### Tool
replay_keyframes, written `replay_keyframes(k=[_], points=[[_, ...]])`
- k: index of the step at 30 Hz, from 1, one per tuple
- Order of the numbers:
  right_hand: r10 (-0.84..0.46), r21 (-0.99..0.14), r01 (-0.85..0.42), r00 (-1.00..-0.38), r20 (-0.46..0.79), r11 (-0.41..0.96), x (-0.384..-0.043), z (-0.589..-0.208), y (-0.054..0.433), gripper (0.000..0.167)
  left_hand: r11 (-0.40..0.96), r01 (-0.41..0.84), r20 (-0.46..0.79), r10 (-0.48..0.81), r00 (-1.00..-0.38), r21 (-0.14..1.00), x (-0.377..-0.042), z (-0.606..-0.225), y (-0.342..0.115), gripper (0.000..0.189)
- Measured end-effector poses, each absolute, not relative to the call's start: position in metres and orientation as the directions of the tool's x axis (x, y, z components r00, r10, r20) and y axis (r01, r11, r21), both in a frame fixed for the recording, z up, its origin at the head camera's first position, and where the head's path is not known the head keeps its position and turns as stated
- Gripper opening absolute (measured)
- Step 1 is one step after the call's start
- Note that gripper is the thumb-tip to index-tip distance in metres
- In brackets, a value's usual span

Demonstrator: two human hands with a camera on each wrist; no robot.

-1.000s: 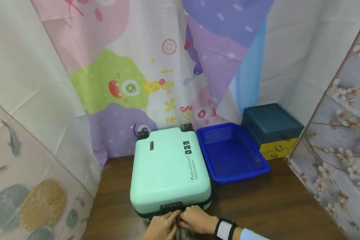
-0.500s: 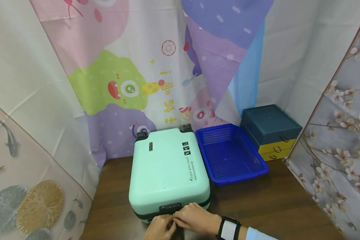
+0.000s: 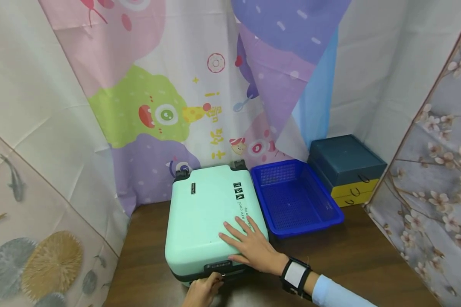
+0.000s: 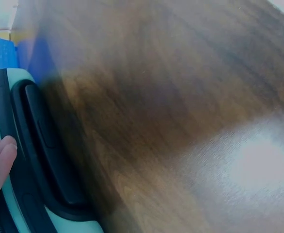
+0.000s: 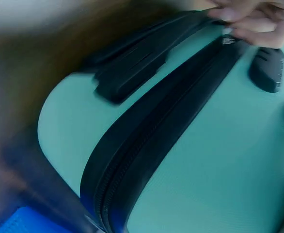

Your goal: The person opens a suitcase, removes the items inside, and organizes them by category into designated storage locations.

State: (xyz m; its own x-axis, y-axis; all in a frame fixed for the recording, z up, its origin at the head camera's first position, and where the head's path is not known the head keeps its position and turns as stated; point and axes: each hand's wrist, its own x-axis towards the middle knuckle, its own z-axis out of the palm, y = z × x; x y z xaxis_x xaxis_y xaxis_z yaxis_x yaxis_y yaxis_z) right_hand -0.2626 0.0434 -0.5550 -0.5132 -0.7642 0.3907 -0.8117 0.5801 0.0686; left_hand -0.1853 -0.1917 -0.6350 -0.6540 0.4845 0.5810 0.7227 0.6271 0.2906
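A mint-green hard-shell suitcase (image 3: pixel 203 221) lies flat on the table, its wheels toward the curtain. My left hand (image 3: pixel 201 291) is at its near side, just below the black combination lock (image 3: pixel 217 267). In the right wrist view, that hand's thumb and fingers pinch a metal zipper pull (image 5: pixel 228 39) on the black zipper band (image 5: pixel 147 131). My right hand (image 3: pixel 256 250) rests with spread fingers on the lid's near right corner, over part of the printed lettering. The black side handle (image 4: pixel 55 145) shows in the left wrist view.
A blue plastic basket (image 3: pixel 276 230) stands against the suitcase's right side. Behind it to the right are a dark teal box (image 3: pixel 347 157) and yellow drawers (image 3: pixel 355 192). Printed curtains (image 3: pixel 146 170) close off the back and sides of the brown table (image 3: pixel 330 264).
My right hand has left the zipper area beside the left hand and moved up and right onto the lid, its fingers now spread. The left hand stays by the lock.
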Motion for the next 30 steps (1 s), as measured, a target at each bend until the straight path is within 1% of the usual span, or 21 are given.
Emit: replay_keyframes(k=[3,7,10,14,20,26,30], points=[[-0.767,0.096,-0.806,-0.508,0.391,0.583,-0.263,-0.557,0.043,0.066,0.664,0.689,0.571,0.458,-0.681,0.289,-0.182,-0.634,-0.191,0.033],[-0.764,0.124,-0.793,-0.514,0.390,0.597,-0.263,-0.558,0.044,0.066,0.684,0.680,0.574,0.455,-0.681,0.265,-0.182,-0.633,-0.191,0.032],[-0.764,0.114,-0.793,-0.522,0.380,0.599,-0.262,-0.558,0.045,0.066,0.683,0.693,0.601,0.459,-0.654,0.232,-0.183,-0.632,-0.193,0.031],[-0.766,0.096,-0.798,-0.527,0.367,0.595,-0.261,-0.557,0.045,0.067,0.679,0.711,0.652,0.459,-0.604,0.181,-0.185,-0.632,-0.200,0.029],[-0.766,0.085,-0.800,-0.529,0.365,0.594,-0.260,-0.556,0.045,0.067,0.679,0.719,0.662,0.472,-0.582,0.147,-0.186,-0.630,-0.213,0.022],[-0.768,0.102,-0.804,-0.512,0.384,0.586,-0.260,-0.557,0.044,0.067,0.689,0.711,0.661,0.470,-0.585,0.139,-0.186,-0.628,-0.224,0.011],[-0.768,0.117,-0.803,-0.500,0.399,0.584,-0.261,-0.559,0.044,0.067,0.713,0.686,0.656,0.450,-0.606,0.145,-0.185,-0.629,-0.230,0.017]])
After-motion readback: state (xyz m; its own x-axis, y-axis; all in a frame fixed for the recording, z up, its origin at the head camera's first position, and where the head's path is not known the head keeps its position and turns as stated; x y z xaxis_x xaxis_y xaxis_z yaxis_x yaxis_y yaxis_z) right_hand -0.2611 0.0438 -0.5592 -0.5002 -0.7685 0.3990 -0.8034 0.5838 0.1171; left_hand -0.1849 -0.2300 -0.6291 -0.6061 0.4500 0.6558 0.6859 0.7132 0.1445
